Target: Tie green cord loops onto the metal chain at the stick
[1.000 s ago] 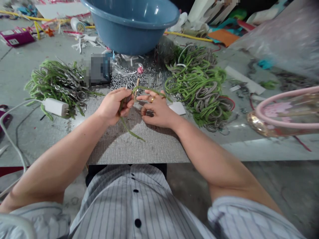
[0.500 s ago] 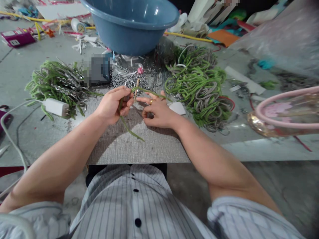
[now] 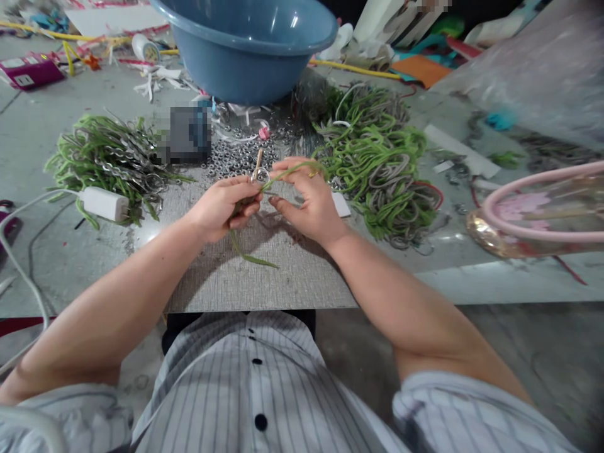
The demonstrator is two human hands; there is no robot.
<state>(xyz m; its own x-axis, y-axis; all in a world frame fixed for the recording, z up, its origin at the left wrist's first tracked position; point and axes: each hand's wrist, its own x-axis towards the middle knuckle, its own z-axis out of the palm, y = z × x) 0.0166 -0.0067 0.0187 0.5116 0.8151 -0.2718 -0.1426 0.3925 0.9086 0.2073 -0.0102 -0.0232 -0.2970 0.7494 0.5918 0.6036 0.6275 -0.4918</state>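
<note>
Both hands work above the grey mat [image 3: 264,283]. Left hand [image 3: 225,207] is closed around a green cord [image 3: 250,257], pinching it just under a small metal ring [image 3: 263,175]; the cord's tail hangs down onto the mat. Right hand [image 3: 309,202] grips the other end of the cord with its fingertips, a little higher. I think the cord goes through the ring; it is better to keep it tight and the pinch close to the ring, so nothing slips.

A thin stick [image 3: 258,160] stands just behind the ring. Loose rings [image 3: 231,160], two cord piles [image 3: 377,157] and a basin [image 3: 250,63] crowd the far side, and a charger [image 3: 104,203] lies at the left.
</note>
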